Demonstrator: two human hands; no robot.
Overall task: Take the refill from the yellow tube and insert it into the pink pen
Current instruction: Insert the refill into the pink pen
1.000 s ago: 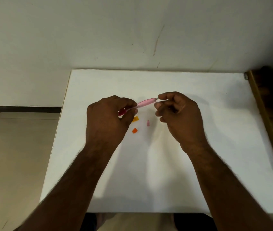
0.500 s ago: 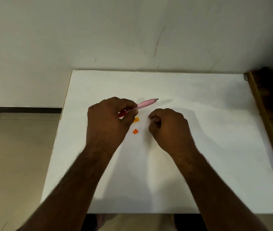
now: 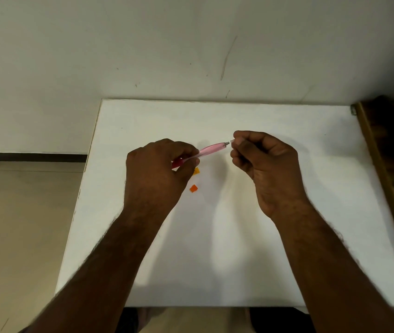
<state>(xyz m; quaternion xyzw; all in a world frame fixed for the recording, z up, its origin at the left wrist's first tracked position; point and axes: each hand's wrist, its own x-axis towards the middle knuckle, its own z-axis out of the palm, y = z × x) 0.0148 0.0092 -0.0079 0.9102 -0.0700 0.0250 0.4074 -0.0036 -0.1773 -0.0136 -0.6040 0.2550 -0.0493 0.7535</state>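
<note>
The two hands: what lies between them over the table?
In the head view, the pink pen spans the gap from the left hand to the right hand. Below it lie two orange bits on the table.

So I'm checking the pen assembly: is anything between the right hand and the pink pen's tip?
Nothing visible. The right hand pinches a small piece right at the tip of the pink pen, which the left hand holds above the table.
</note>
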